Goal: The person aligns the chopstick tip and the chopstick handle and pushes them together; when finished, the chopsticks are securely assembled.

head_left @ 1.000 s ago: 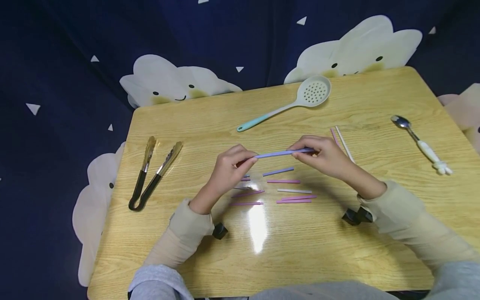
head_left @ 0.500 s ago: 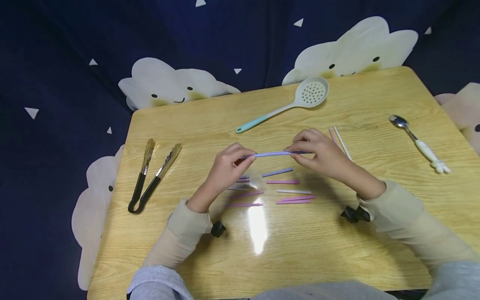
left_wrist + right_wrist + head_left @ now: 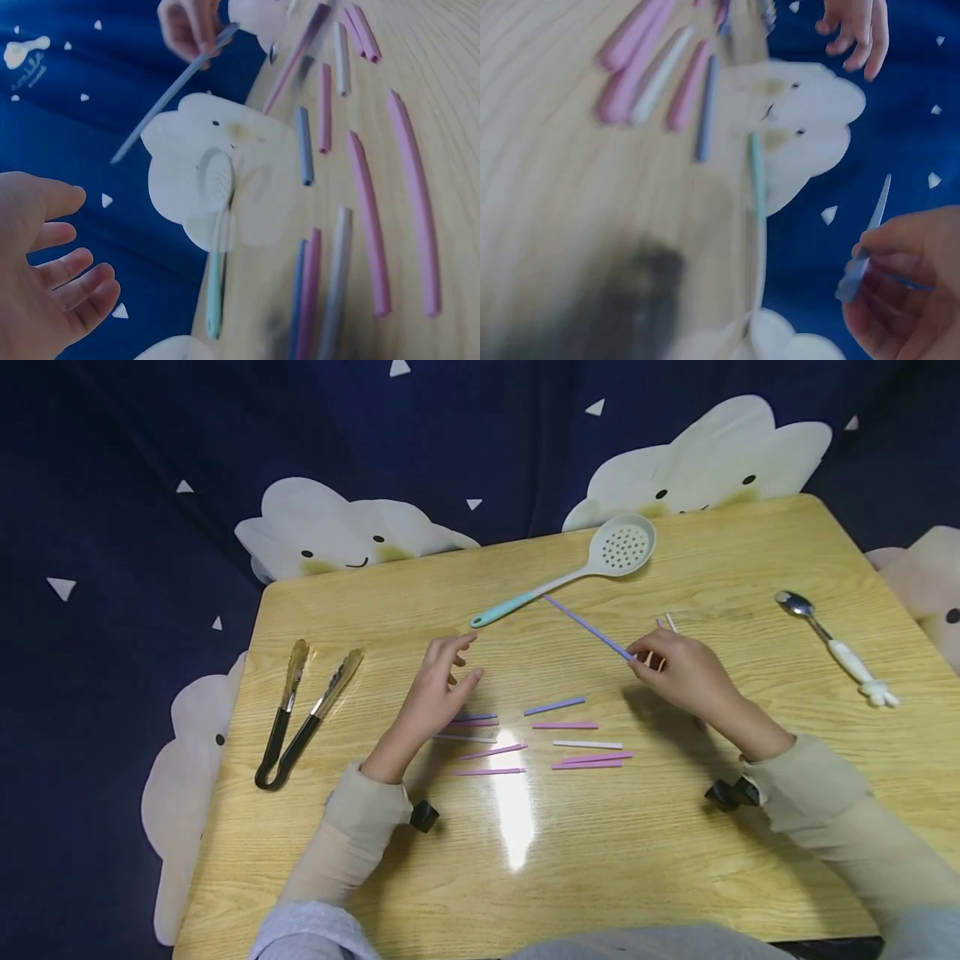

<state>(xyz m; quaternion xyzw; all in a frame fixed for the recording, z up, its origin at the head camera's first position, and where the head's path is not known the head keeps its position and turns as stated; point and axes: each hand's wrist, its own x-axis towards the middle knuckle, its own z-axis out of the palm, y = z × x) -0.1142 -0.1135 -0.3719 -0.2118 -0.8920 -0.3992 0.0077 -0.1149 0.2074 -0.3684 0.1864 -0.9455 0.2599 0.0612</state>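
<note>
My right hand (image 3: 686,672) pinches a long blue straw (image 3: 588,627) near one end, above the right part of the table. Its other end slants away to the far left and overlaps the skimmer's handle in the head view. In the right wrist view, the thumb and fingers close around the straw (image 3: 879,202). My left hand (image 3: 435,689) hovers over the table with fingers loosely spread, holding nothing; the left wrist view shows its bare palm. Below the hands lie two groups of pink, white and blue straws, among them a short blue straw (image 3: 555,706) and a white straw (image 3: 588,744).
A skimmer (image 3: 622,545) with a mint handle lies at the back of the wooden table (image 3: 600,877). Black-handled tongs (image 3: 288,727) lie at the left, a white-handled spoon (image 3: 847,656) at the right. A white straw (image 3: 671,622) shows partly behind my right hand.
My left hand has let go of the long blue straw and drawn back to the left. My right hand has moved right with it, and the straw has swung from level to slanting.
</note>
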